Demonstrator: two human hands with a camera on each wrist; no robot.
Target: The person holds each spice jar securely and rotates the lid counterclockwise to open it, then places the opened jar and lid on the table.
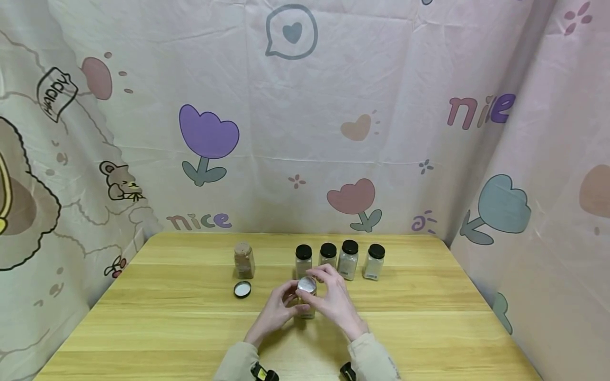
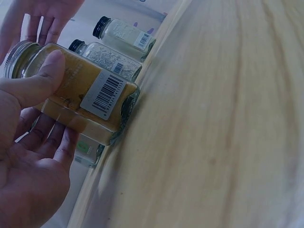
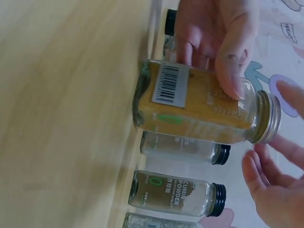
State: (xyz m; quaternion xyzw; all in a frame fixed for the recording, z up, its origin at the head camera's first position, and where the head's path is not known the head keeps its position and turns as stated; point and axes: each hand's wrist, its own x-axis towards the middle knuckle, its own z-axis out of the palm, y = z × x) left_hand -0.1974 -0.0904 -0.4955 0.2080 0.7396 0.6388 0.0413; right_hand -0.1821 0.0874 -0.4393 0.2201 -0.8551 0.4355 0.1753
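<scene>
My left hand [image 1: 277,311] holds a square glass jar of orange-brown powder [image 3: 199,102] upright on the table, thumb on one face and fingers against another. The jar wears a ribbed silver screw lid [image 3: 270,118], and its barcode label [image 2: 103,94] shows in both wrist views. My right hand [image 1: 337,302] is at the lid, its thumb and fingers spread around the rim with space beside them. Whether the right thumb touches the lid cannot be told. To the left lies a black cap [image 1: 242,289], its white lining facing up, in front of a brown-filled jar [image 1: 245,266] with a pale top.
Behind my hands stand several black-capped glass jars, among them a cumin powder jar [image 3: 164,192] and a rightmost jar [image 1: 374,262] of pale contents. They rest on a wooden table [image 1: 157,317]. A printed curtain [image 1: 286,132] hangs along the back and sides.
</scene>
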